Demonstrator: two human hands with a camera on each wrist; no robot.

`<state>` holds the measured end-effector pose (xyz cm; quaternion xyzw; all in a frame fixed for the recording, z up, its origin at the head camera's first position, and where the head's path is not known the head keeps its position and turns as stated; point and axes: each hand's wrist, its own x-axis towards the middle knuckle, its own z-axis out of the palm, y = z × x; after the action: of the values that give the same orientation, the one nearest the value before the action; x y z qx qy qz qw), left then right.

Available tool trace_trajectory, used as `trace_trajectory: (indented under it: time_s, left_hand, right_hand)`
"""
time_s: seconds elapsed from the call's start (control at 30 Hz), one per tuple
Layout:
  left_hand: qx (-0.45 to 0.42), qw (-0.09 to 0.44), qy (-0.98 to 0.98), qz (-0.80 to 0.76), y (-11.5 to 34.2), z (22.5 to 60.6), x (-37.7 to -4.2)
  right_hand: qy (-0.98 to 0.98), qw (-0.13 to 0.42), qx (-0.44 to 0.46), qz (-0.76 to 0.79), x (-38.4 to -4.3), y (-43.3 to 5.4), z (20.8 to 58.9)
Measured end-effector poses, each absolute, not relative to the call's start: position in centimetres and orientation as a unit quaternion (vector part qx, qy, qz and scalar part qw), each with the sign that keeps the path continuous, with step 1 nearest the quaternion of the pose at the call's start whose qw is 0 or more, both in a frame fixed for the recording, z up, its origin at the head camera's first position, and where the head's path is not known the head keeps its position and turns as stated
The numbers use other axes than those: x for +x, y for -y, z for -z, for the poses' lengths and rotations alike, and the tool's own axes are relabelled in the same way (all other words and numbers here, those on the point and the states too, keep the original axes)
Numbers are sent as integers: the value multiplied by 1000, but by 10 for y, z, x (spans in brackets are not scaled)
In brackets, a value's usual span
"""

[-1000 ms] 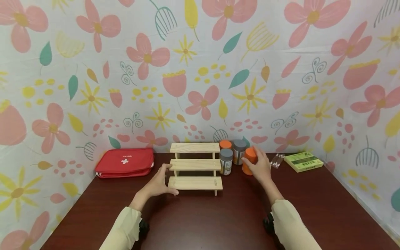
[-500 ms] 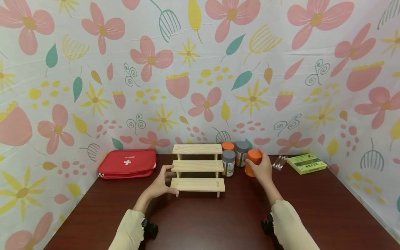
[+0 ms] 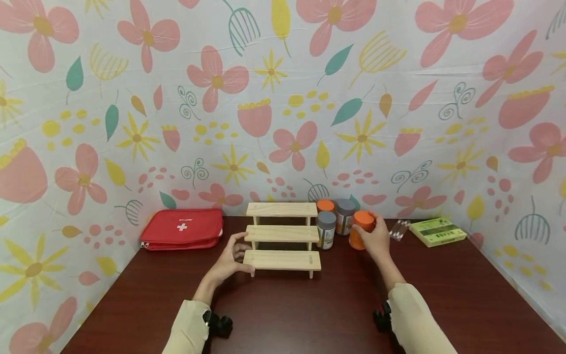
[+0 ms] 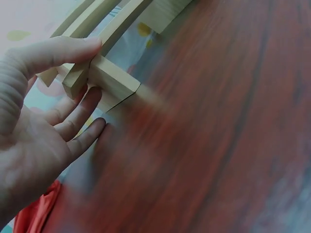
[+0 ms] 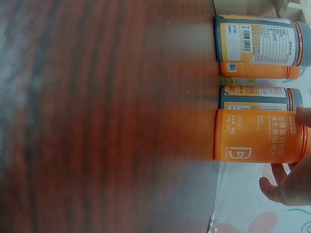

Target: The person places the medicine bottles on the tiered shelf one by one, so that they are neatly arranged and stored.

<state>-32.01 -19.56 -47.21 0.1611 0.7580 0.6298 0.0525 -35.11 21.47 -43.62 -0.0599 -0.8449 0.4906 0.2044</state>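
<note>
A three-tier wooden display stand (image 3: 283,259) stands mid-table. At its left end, my left hand (image 3: 227,258) holds it: the thumb lies on the lowest board, and the other fingers reach behind, as the left wrist view of the stand (image 4: 114,82) shows. My right hand (image 3: 377,239) grips an orange vitamin bottle (image 3: 357,239) near its cap, thumb on one side and fingers on the other. In the right wrist view this bottle (image 5: 260,136) stands upright on the table, its printed label showing. Two grey-capped bottles (image 3: 326,231) and another orange-capped one (image 3: 325,205) stand beside the stand.
A red first-aid pouch (image 3: 182,229) lies at the back left. To the right of the bottles are a clear pack of cotton swabs (image 3: 400,229) and a yellow-green box (image 3: 438,231). A flowered cloth (image 3: 283,108) hangs behind the dark table (image 3: 283,314).
The head view has shifted slightly, so everything sits a little farther right. My left thumb has come onto the lowest board. The right hand stays around the orange bottle, its fingers closer in.
</note>
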Motion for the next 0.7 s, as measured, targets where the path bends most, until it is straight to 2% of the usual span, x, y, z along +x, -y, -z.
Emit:
trace_trajectory:
  time_s: [0.33, 0.7]
  left_hand:
    - [152, 57, -738, -655, 197, 477, -317]
    - [161, 64, -724, -668, 199, 482, -319]
  right_hand:
    - [836, 198, -69, -507, -349, -210, 433]
    - [817, 218, -69, -530, -346, -212, 416]
